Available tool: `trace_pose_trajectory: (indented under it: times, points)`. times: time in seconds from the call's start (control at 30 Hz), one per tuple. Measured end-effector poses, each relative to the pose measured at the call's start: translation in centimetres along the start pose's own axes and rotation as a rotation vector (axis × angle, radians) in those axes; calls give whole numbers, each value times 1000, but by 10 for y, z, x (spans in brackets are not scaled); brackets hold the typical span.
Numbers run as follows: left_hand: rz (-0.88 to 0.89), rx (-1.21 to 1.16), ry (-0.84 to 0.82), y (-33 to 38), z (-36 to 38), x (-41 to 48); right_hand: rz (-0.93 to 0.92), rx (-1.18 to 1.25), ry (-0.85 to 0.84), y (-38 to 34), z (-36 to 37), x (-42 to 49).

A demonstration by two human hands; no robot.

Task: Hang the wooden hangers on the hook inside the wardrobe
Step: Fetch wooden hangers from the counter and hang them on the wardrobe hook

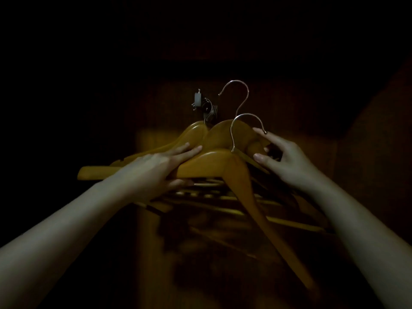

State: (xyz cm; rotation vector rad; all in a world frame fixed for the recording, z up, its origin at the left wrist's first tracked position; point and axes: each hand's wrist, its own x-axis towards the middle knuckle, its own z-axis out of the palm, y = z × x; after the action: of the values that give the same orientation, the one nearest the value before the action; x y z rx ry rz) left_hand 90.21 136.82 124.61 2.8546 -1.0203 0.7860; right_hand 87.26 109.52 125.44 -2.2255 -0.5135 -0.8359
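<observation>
Inside a dim wardrobe, we hold a fanned bunch of wooden hangers (214, 166) just below the wall hook (201, 102) on the back panel (289, 112). At least one of them seems already looped onto it. Our left hand (156, 172) grips the near hanger's arm, fingers together on top and thumb beneath. Our right hand (283, 157) is spread, its forefinger touching the tip of the nearest wire loop (245, 118) and its thumb resting on the wood; we cannot tell what the other fingers do. A second wire loop (239, 92) stands free, beside the wall hook but not on it. The risk, as we judge it, lies in the tangle: the lower bars overlap, so lifting one hanger may drag its neighbours, unseat the hung one, or let a loop miss in the poor light and drop.
</observation>
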Motion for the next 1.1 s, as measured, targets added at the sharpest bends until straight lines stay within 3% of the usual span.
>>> trace_pose_trajectory:
  times: [0.4,0.83,1.0,1.1]
  points:
    - [-123,7,-92,-38,-12,5,19,152,-124,-6,44,55]
    - [-201,-95,-98,-39,21,-12,63,-235,-44,-3,66,24]
    - [-255,-90,-8,-29,27,-38,36,-303,103,-14,68,-14]
    - [-248,-36,106,-22,31,-59,38,-196,49,-31,74,-53]
